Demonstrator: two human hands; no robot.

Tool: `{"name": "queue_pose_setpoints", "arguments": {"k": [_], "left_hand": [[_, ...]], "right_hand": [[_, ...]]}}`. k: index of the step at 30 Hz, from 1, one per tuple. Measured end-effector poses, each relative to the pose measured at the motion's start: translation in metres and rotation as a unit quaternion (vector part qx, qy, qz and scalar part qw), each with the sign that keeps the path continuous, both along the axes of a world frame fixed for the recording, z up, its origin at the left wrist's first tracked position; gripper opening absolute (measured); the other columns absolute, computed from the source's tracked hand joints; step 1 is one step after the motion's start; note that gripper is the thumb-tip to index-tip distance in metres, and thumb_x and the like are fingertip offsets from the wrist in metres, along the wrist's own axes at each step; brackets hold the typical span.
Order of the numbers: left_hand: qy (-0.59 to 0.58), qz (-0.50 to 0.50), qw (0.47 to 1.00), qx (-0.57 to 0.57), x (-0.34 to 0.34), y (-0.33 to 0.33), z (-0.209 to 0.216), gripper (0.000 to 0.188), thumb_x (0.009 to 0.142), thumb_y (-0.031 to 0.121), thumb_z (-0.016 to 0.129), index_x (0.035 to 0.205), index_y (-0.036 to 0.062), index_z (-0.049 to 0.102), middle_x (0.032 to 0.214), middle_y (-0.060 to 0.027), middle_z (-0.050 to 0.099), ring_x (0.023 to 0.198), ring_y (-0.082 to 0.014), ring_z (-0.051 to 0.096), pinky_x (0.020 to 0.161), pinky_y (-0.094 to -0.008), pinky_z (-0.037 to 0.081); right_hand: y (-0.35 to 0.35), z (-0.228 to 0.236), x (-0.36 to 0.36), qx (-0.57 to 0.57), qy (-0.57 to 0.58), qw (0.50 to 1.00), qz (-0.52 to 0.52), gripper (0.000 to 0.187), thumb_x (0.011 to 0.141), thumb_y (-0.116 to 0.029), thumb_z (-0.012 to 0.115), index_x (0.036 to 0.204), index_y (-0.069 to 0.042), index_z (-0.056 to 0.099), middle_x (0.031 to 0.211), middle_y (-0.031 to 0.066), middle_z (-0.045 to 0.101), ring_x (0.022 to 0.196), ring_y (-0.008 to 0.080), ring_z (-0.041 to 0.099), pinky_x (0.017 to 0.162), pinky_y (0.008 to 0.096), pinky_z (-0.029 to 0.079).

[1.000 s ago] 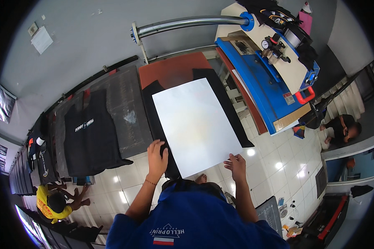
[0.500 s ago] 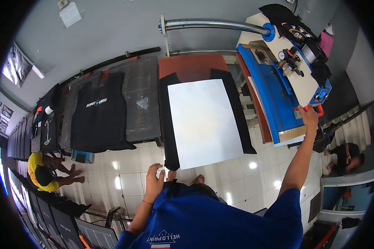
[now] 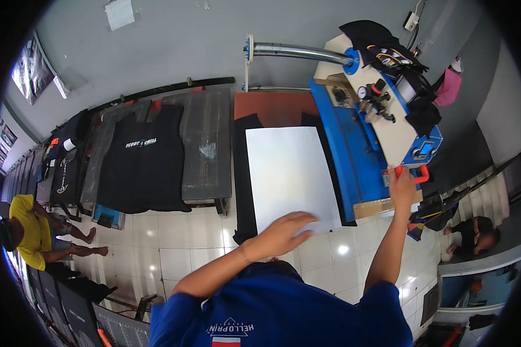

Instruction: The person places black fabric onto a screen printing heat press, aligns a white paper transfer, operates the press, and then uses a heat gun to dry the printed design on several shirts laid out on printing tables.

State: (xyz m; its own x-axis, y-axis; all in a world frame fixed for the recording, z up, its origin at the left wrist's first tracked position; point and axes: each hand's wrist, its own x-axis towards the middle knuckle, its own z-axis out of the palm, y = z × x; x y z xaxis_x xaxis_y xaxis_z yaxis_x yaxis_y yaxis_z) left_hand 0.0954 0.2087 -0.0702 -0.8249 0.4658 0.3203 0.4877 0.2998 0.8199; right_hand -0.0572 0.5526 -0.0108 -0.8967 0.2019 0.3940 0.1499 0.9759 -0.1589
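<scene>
My right hand point(image 3: 403, 188) is closed around the red handle point(image 3: 421, 174) at the front of a heat press point(image 3: 344, 156) with a blue plate and a cream top. Left of the press, a black shirt point(image 3: 245, 191) lies on a reddish-brown pad point(image 3: 269, 104). A large white sheet point(image 3: 289, 173) covers most of the shirt's middle. Over the sheet's near edge my left hand point(image 3: 285, 233) reaches with its fingers stretched out and nothing in them; whether it touches the sheet I cannot tell. The blue plate hides the shirt's right part.
A dark table point(image 3: 205, 173) to the left bears another black shirt point(image 3: 142, 168) with a chest print. A steel bar point(image 3: 301, 52) runs behind to the press. Someone in a yellow shirt point(image 3: 32, 231) is at the far left; another person in black point(image 3: 474, 236) is at the right.
The heat press has swung left with my right hand on its handle, and now overlaps the shirt's right side. My left hand has moved right, from beside the shirt to over the sheet's near edge.
</scene>
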Motion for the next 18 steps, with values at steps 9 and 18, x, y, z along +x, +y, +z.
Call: {"name": "queue_pose_setpoints", "arguments": {"k": [9,18], "left_hand": [[0.076,-0.019,0.997,-0.002,-0.148,0.203,0.04,0.071,0.097,0.025,0.053,0.147,-0.0098,0.016,0.154,-0.0298,0.015,0.145,-0.0365,0.018,0.118,-0.0403,0.022],[0.046,0.036,0.998,0.019,-0.125,0.238,0.05,0.089,0.093,0.031,0.06,0.148,-0.0114,0.004,0.154,-0.0346,0.005,0.146,-0.0415,0.009,0.118,-0.0467,0.016]], "right_hand": [[0.1,-0.016,-0.041,-0.262,0.252,0.927,0.094,0.05,0.097,-0.02,0.038,0.145,-0.005,0.04,0.063,0.008,0.058,0.055,0.0178,0.053,0.061,0.035,0.045],[0.111,-0.014,-0.036,-0.292,0.251,0.907,0.17,0.059,0.088,-0.012,0.036,0.146,0.0,0.038,0.057,0.0083,0.055,0.046,0.0146,0.051,0.047,0.0296,0.041]]}}
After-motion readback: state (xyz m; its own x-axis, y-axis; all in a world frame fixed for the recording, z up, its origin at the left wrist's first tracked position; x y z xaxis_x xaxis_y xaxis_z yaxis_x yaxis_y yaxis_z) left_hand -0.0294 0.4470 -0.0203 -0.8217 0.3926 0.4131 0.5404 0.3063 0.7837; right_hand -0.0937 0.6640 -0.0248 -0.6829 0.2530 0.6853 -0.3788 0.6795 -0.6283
